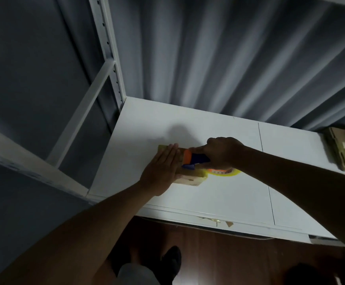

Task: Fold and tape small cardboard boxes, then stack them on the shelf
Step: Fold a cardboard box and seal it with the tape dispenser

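Note:
A small cardboard box (190, 178) lies on the white shelf board (219, 194). My left hand (161, 169) lies flat on its top with straight fingers and presses it down. My right hand (221, 152) grips a tape dispenser (196, 159) with an orange and blue body, set against the box's top. Its yellowish tape roll (227, 172) shows just below my right hand, at the box's right end. Most of the box is hidden under my hands and the dispenser.
More cardboard (344, 149) lies at the shelf's far right edge. A white metal shelf upright (111, 50) and cross brace stand at the left. Grey curtains hang behind. Below are the wooden floor and my dark shoe (170, 262).

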